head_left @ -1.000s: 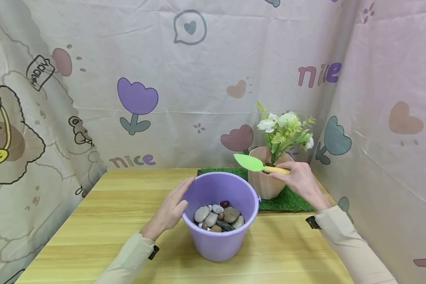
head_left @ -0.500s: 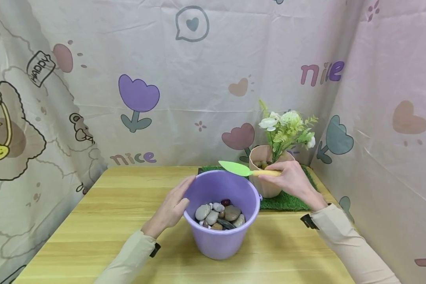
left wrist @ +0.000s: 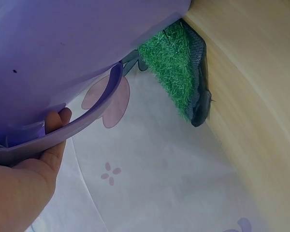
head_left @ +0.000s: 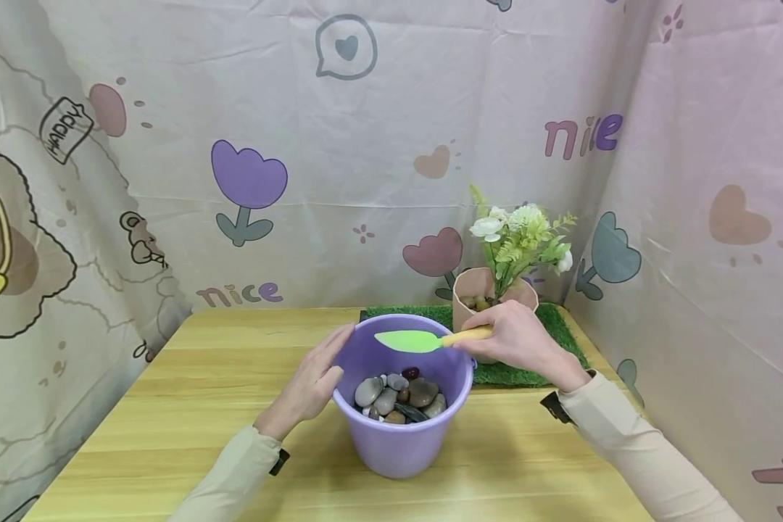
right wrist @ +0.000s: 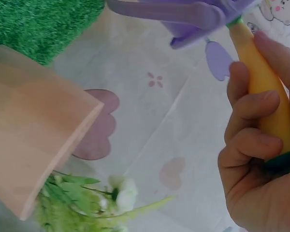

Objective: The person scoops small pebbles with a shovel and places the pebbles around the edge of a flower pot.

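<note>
A purple bucket [head_left: 398,451] stands on the table with several smooth stones [head_left: 386,400] in its bottom. My left hand [head_left: 308,386] grips its left rim; in the left wrist view the fingers curl by the purple rim or handle strip [left wrist: 82,123]. My right hand [head_left: 515,337] holds a small trowel with a green blade [head_left: 407,341] and yellow handle [right wrist: 266,92]. Its fingers wrap the handle in the right wrist view. The blade points left, over the bucket's opening and above the stones; I see no stone on it. Behind my right hand is a pink flower pot [head_left: 471,286].
White flowers with green leaves [head_left: 522,235] rise from the pot, where some stones [head_left: 476,302] also show. The pot sits on a green turf mat [head_left: 554,337] at the back right of the wooden table [head_left: 189,406]. Printed cloth [head_left: 365,145] hangs behind.
My right hand has moved left and towards me, bringing the trowel blade from in front of the pot to over the bucket. The left hand and bucket stay put.
</note>
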### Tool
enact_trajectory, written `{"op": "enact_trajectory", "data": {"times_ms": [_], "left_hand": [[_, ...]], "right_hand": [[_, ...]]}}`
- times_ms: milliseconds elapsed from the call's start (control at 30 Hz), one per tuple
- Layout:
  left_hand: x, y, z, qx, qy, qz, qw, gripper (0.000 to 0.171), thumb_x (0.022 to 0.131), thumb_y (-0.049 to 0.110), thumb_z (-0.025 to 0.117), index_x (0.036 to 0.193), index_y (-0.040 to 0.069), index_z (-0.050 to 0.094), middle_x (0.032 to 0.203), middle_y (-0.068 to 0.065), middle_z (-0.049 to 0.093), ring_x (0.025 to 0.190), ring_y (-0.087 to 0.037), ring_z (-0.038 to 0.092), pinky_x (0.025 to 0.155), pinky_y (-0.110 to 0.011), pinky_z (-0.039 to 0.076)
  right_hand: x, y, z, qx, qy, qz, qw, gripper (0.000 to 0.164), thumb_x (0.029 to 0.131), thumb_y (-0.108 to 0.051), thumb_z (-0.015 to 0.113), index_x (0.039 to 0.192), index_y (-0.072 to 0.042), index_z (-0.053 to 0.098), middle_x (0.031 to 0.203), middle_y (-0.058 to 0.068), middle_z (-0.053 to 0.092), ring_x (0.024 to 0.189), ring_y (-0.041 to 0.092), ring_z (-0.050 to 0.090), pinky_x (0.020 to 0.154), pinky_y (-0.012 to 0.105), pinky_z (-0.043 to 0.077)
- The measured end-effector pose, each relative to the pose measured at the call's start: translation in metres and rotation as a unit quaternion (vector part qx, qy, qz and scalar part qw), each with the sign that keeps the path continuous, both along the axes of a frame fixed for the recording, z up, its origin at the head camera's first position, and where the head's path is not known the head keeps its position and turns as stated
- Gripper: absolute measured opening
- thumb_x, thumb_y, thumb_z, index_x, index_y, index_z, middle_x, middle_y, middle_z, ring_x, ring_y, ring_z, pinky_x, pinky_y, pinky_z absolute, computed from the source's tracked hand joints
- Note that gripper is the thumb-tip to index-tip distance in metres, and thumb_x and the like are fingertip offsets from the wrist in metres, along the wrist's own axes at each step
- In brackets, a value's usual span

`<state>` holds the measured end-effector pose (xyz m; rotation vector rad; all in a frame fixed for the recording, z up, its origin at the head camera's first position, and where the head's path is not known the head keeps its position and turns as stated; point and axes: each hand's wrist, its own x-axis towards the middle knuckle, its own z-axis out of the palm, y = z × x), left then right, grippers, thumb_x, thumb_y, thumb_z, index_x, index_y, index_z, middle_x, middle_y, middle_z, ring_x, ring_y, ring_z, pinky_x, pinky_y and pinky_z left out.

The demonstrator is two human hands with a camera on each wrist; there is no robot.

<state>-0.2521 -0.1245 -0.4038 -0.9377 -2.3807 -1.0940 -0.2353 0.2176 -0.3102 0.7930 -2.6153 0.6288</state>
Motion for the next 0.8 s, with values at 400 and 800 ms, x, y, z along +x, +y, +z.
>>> {"op": "enact_trajectory", "data": {"times_ms": [400,800], "left_hand": [[0.000,0.002,-0.002,0.006,0.001,-0.004,1.0000,0.069,0.083,0.001,0.043,0.152,0.005,0.035,0.156,-0.010,0.039,0.142,-0.030,0.039,0.115,-0.052,0.035],[-0.002,0.002,-0.001,0.007,0.000,-0.005,1.0000,0.071,0.082,0.002,0.042,0.152,0.007,0.034,0.156,-0.009,0.038,0.141,-0.029,0.039,0.114,-0.052,0.035]], "right_hand": [[-0.001,-0.016,0.033,0.154,0.007,0.003,0.988,0.024,0.072,-0.056,0.078,0.064,-0.036,0.068,0.050,-0.022,0.047,0.048,0.000,0.045,0.046,0.021,0.039],[0.001,-0.038,0.062,0.237,-0.064,0.034,0.969,0.023,0.073,-0.044,0.080,0.058,-0.030,0.071,0.052,-0.021,0.051,0.052,0.004,0.049,0.051,0.025,0.044]]}}
